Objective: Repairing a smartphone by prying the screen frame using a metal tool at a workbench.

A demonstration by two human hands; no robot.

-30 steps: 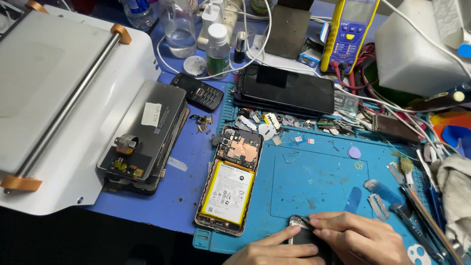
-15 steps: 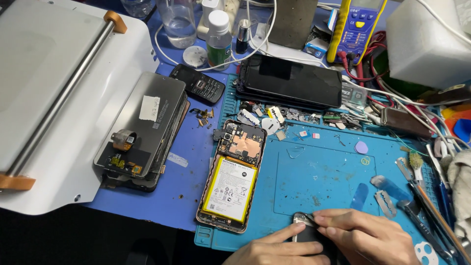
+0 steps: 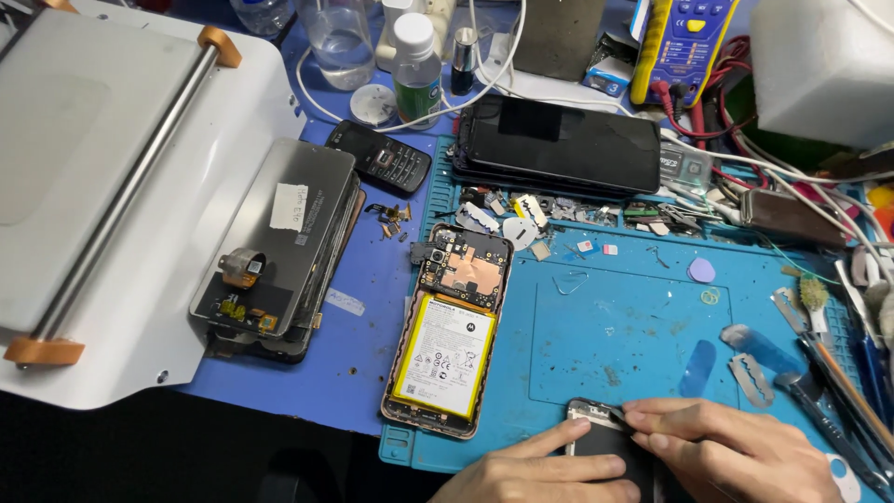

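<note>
At the bottom edge, my left hand [image 3: 535, 470] presses flat on a dark phone part [image 3: 605, 445] lying on the blue repair mat [image 3: 615, 326]. My right hand [image 3: 736, 452] pinches a thin dark tool at the part's top edge. To the left lies an opened phone [image 3: 452, 335] with its yellow-white battery and circuit board exposed, apart from both hands.
A white machine with a metal roller [image 3: 112, 186] fills the left side, with a stack of screens [image 3: 275, 247] beside it. A black phone [image 3: 559, 144], a small keypad phone [image 3: 382, 158], a yellow multimeter [image 3: 684, 42], bottles, razor blades [image 3: 750, 377] and hand tools [image 3: 838, 373] ring the mat.
The view has shifted slightly, so everything sits a little lower. Both hands stay on the dark phone part, with the right fingers working along its top edge.
</note>
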